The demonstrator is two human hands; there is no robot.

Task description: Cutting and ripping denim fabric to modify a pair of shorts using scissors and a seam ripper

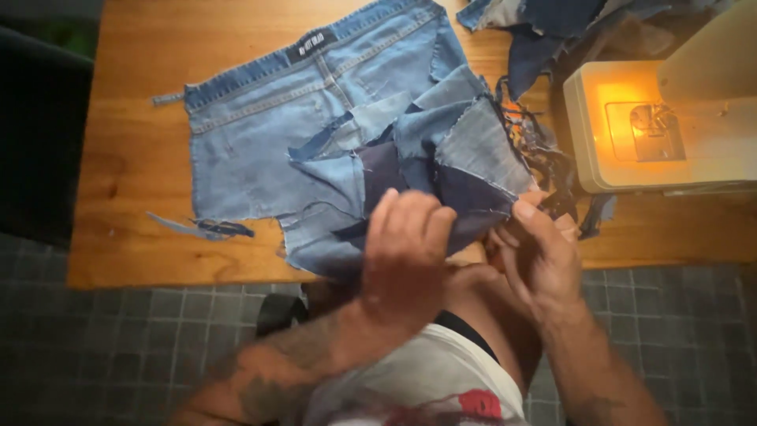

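I had both hands at the near edge of the wooden table (134, 158), working on a patchwork piece of denim (441, 150) — scraps of pale blue, mid blue and dark navy joined at odd angles. My left hand (406, 252) lay curled over its near edge, fingers bent down over the cloth and gripping it against my palm. My right hand (540, 252) sat just beside it, thumb and fingertips pinching the right corner of the same piece, where loose dark threads trailed off the fabric. The two hands were close together, almost touching, with the cloth bunched between them and hanging slightly off the table toward my lap.

The patchwork overlapped a larger cut-up pair of light blue jeans (268, 118), spread flat with the waistband toward the far side of the table and a dark label at its middle. A thin strip of denim (201, 229) lay on the wood to the left, near the raw lower edge of the jeans. At the far right corner another heap of dark blue scraps (552, 31) was piled up — just behind the sewing machine (670, 134), whose lamp threw a warm yellow glow over its bed and needle. Below the table edge were grey floor tiles (158, 331).
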